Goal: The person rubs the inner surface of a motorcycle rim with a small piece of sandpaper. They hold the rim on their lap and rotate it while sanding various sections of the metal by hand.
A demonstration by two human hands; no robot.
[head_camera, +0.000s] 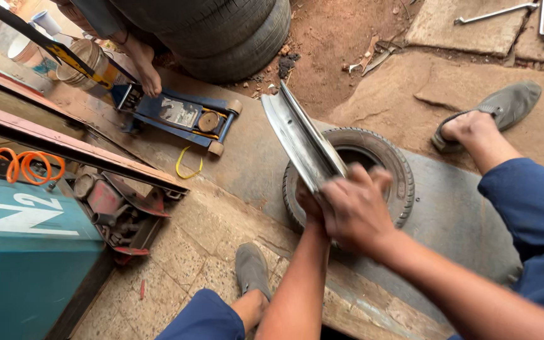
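A curved, shiny metal rim strip [297, 135] stands tilted over a small black tyre [391, 164] that lies flat on the ground. My right hand [357, 211] wraps over the near end of the strip, fingers curled on it. My left hand [310, 208] sits just under and behind the right one, mostly hidden, also gripping the strip's near end. My two feet in grey shoes rest either side of the tyre: the left shoe [251, 269] near, the right shoe [505, 107] far.
A blue floor jack [177, 116] lies at the upper left with another person's bare foot [148, 74] on it. Large stacked tyres [234, 38] stand behind. A teal machine [26, 252] with an orange coiled hose is at left. Wrenches [511, 12] lie top right.
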